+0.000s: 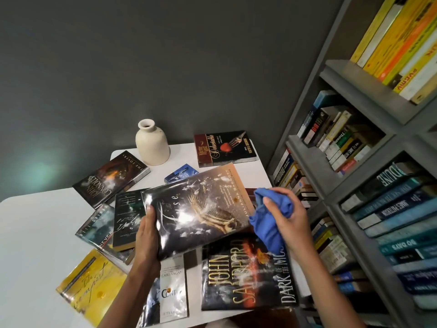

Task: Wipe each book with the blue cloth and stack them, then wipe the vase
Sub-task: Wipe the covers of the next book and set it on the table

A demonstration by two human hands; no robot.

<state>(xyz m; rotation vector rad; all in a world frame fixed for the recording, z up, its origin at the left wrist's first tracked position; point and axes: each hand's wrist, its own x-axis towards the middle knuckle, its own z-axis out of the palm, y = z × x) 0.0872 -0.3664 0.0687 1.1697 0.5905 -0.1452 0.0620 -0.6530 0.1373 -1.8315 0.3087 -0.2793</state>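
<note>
Nine books show on the white worktop (30, 233). One held book (196, 209) is raised in front of the vase (151, 143), and eight lie flat. Of these, a Connolly book (111, 178) and a Delectable book (224, 147) flank the vase, a small blue book (181, 174) lies just in front of it, and five lie farther in front. There is one cream vase and one blue cloth (267, 221). Two hands are in view, a left hand (146, 235) and a right hand (288, 214). One grey bookcase (350, 74) stands right of the vase, its books too many to count.

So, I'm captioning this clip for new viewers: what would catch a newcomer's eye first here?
Most likely the glossy dark book held up at centre by the left hand, with the right hand gripping a bunched blue cloth beside it. Behind, a cream vase stands at the far edge of the white table.
</note>
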